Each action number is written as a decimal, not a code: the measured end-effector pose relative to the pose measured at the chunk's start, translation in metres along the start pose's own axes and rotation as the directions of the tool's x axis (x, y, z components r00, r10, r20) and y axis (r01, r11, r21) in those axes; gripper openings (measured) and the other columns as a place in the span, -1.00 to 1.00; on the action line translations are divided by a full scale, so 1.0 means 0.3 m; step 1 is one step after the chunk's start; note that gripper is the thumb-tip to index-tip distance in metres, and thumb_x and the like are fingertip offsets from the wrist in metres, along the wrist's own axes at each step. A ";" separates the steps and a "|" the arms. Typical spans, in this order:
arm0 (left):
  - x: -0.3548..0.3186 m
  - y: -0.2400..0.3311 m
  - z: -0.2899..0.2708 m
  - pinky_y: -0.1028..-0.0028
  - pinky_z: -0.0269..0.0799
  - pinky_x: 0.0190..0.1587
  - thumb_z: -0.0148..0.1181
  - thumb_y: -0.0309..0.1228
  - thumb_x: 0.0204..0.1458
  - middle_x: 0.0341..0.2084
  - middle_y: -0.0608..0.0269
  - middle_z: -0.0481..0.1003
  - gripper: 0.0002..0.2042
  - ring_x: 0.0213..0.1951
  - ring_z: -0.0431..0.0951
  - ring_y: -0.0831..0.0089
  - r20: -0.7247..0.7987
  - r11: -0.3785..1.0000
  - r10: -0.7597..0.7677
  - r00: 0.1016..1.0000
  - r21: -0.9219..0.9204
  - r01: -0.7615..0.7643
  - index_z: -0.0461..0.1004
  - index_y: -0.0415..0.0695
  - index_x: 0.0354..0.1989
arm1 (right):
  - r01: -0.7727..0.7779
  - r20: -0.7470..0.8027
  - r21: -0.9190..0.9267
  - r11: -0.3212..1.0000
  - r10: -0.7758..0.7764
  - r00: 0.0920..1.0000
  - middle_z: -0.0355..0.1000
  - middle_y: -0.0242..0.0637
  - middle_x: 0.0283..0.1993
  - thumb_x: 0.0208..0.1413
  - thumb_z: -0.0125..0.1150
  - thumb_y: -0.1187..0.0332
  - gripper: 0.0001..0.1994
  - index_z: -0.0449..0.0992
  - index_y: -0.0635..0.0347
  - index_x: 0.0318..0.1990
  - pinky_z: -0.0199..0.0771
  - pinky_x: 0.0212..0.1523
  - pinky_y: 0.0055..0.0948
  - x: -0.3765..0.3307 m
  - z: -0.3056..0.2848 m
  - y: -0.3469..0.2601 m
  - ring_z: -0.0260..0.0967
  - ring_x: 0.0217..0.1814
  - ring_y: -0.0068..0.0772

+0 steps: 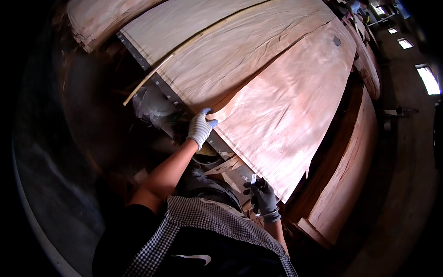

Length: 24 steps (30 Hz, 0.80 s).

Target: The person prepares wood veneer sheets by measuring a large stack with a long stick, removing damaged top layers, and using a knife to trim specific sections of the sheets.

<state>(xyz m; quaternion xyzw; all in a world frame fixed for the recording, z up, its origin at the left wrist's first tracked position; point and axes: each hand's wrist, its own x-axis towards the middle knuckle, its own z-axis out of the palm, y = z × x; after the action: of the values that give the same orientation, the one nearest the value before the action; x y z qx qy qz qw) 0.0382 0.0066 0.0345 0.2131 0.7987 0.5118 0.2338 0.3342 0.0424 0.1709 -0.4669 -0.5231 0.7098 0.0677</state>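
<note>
A pinkish wood veneer sheet lies over a paler wood veneer sheet on a long table. My left hand, in a striped white glove with bluish fingertips, pinches the near left corner of the pinkish sheet, which curls up slightly there. At the sheet's near edge, my right hand wears a dark grey glove. Its closed fingers hold a small, flat, whitish tool upright; its exact kind is unclear. A dark hole shows toward the pinkish sheet's far end.
A thin wooden strip lies lengthwise across the paler sheet and juts past the table's dark metal edge. Clear plastic hangs below that edge. More veneer stacks stand at the right and far left. Torn veneer scraps lie near my body.
</note>
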 end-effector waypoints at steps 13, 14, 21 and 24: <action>0.056 -0.034 -0.062 0.53 0.30 -0.66 0.24 -0.32 -0.09 -0.70 0.30 0.43 -0.77 -0.70 0.38 0.57 0.191 0.845 -0.471 0.861 -0.182 0.503 0.49 -0.27 -0.40 | 0.045 0.119 -0.169 0.985 -0.025 0.993 0.49 -0.28 -0.32 0.14 0.03 0.37 -0.82 0.36 0.27 -0.17 0.25 -0.66 -0.74 0.266 0.042 -0.158 0.45 -0.37 -0.58; 0.045 -0.018 -0.063 0.52 0.30 -0.64 0.23 -0.32 -0.09 -0.73 0.30 0.43 -0.77 -0.69 0.38 0.58 0.207 0.809 -0.494 0.844 -0.246 0.534 0.49 -0.27 -0.43 | 0.047 0.126 -0.188 0.981 -0.023 0.992 0.49 -0.28 -0.33 0.14 0.03 0.37 -0.82 0.36 0.27 -0.16 0.25 -0.66 -0.74 0.289 0.054 -0.181 0.45 -0.39 -0.59; 0.035 -0.072 -0.087 0.40 0.37 -0.47 0.25 -0.28 -0.10 -0.62 0.18 0.49 -0.74 -0.55 0.49 0.36 0.063 0.914 -0.405 0.912 0.026 0.404 0.51 -0.23 -0.36 | 0.099 0.191 -0.191 0.977 -0.062 0.980 0.51 -0.28 -0.32 0.11 0.05 0.45 -0.82 0.39 0.28 -0.14 0.25 -0.68 -0.76 0.428 0.105 -0.227 0.41 -0.45 -0.66; -0.046 -0.019 -0.116 0.29 0.38 -0.25 0.23 -0.31 -0.14 -0.40 0.11 0.49 -0.74 -0.30 0.48 0.13 -0.138 0.951 -0.141 0.980 0.255 0.173 0.48 -0.16 -0.28 | 0.112 0.225 -0.197 0.974 -0.066 0.972 0.50 -0.36 -0.31 0.06 0.11 0.48 -0.87 0.46 0.26 -0.22 0.25 -0.66 -0.74 0.465 0.111 -0.245 0.33 -0.49 -0.75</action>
<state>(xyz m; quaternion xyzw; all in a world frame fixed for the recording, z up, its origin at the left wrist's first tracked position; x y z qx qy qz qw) 0.0281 -0.0286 0.0443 0.1474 0.8871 0.3913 0.1954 0.2036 0.1339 0.1480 -0.3670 -0.6193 0.6941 -0.0070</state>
